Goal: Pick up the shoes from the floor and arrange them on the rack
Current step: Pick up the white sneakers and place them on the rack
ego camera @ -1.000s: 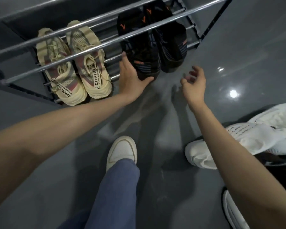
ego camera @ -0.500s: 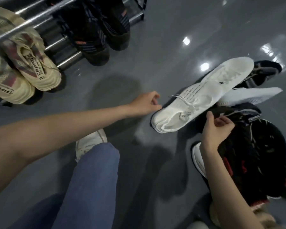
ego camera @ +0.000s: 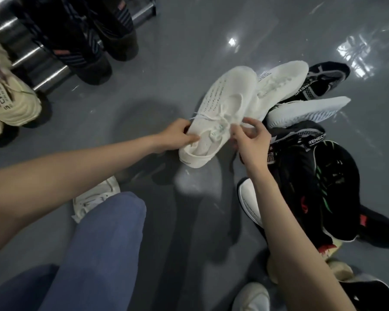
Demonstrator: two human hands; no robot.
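Glossy grey floor [ego camera: 189,52] fills the frame. Mid-frame, the left hand [ego camera: 175,136] grips a white shoe [ego camera: 222,108] near its collar; the right hand [ego camera: 249,140] pinches its laces. Better to grip the heel firmly before lifting toward the rack [ego camera: 29,56], upper left

A white knit shoe [ego camera: 220,115] with rows of small dark print lies beside a second white shoe [ego camera: 281,84] on a glossy grey floor [ego camera: 189,41]. Nearby are black shoes [ego camera: 323,176] with green and red accents. Cream sneakers [ego camera: 11,102] with black lettering and black striped shoes [ego camera: 83,46] sit on silver bars [ego camera: 32,55].
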